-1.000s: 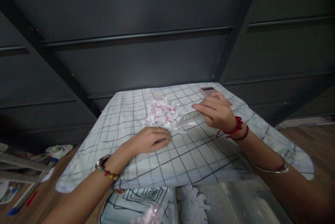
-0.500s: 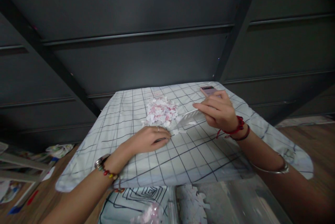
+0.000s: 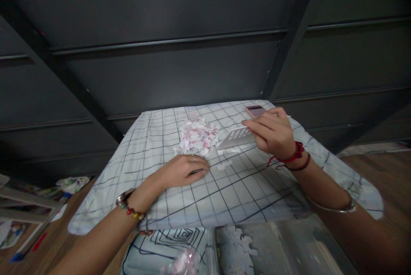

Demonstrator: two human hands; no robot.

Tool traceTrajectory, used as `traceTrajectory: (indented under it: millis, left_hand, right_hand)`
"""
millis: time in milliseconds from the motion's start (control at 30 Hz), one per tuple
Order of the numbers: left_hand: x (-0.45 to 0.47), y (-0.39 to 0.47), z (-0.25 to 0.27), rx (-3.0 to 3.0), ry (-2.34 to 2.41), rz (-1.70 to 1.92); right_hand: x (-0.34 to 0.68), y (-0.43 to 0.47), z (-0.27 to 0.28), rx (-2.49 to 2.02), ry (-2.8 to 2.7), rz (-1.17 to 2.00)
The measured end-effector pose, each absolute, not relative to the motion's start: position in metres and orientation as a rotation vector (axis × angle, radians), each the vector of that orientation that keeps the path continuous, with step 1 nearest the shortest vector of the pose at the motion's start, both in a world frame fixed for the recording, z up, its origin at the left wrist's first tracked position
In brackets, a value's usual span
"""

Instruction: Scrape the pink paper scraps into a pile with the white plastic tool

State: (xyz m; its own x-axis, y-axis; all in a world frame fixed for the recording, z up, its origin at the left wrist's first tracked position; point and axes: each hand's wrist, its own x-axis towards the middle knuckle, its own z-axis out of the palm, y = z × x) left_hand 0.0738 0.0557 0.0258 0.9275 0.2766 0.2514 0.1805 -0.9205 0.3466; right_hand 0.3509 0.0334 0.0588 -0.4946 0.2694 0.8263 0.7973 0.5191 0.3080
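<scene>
A loose pile of small white and pink paper scraps (image 3: pixel 198 136) lies on the checked cloth in the middle of the table. My left hand (image 3: pixel 183 171) rests on the cloth at the near side of the pile, fingers lying low against its edge. A dark sliver shows between thumb and fingers; whether it is shadow or a thing is unclear. My right hand (image 3: pixel 272 133) pinches a thin white slotted plastic piece (image 3: pixel 236 138) by its right end. That piece is tilted on edge, just right of the pile. A few stray scraps (image 3: pixel 224 165) lie below it.
Behind my right fingers lies a phone (image 3: pixel 255 111). At the near edge are a clear plastic box (image 3: pixel 276 245), a flat stack of cut paper pieces (image 3: pixel 234 251) and a clear bag with pinkish scraps (image 3: pixel 184 263). Dark panels (image 3: pixel 167 78) rise behind the table.
My right hand has moved slightly right, drawing the slotted piece back from the stray scraps near the pile. My left hand has stayed in place.
</scene>
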Motion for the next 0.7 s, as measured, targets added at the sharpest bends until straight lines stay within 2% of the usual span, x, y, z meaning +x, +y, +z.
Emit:
traceTrajectory:
  millis: [233, 700]
  left_hand:
    - [0.0725, 0.0555, 0.0256, 2.774, 0.347, 0.401]
    - [0.0734, 0.055, 0.0265, 2.781, 0.352, 0.389]
  right_hand:
    - [0.3505, 0.0334, 0.0616, -0.839, -2.097, -1.043]
    - [0.3497, 0.029, 0.0613, -0.74, -2.14, -0.814]
